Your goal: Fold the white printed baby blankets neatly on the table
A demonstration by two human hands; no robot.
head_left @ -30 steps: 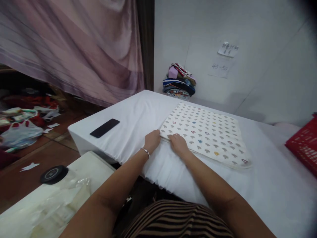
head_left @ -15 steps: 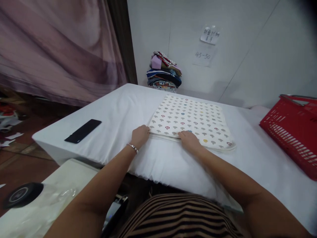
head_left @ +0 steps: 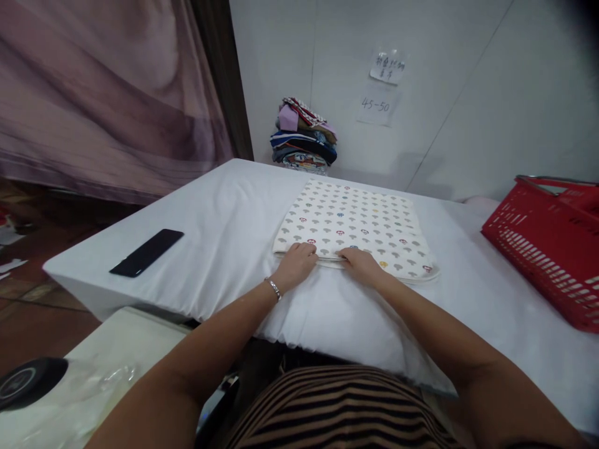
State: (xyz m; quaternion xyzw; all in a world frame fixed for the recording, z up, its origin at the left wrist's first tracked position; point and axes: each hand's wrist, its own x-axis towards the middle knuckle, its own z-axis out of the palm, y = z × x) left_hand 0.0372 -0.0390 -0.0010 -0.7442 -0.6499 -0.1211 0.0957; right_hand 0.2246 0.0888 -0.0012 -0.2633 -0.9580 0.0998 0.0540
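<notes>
A white cloth (head_left: 355, 218) printed with small grey, red, blue and yellow mushrooms lies folded flat on the white-covered table (head_left: 219, 231). My left hand (head_left: 298, 265), with a bracelet at its wrist, has its fingers closed over the near edge of the cloth, left of the middle. Farther right along that same edge, my right hand (head_left: 360, 265) pinches the cloth between thumb and fingers. Layers of the fold show between the two hands. Both thumbs are partly hidden.
A black phone-like slab (head_left: 147, 252) lies on the table's left side. At the right stands a red plastic basket (head_left: 547, 249). Folded clothes (head_left: 304, 137) are stacked by the wall at the back. A white surface with a round black object (head_left: 32, 380) sits low at left.
My left hand has moved right along the cloth's near edge, from its left corner closer to my right hand. My right hand stays at about the same spot. The view has shifted slightly.
</notes>
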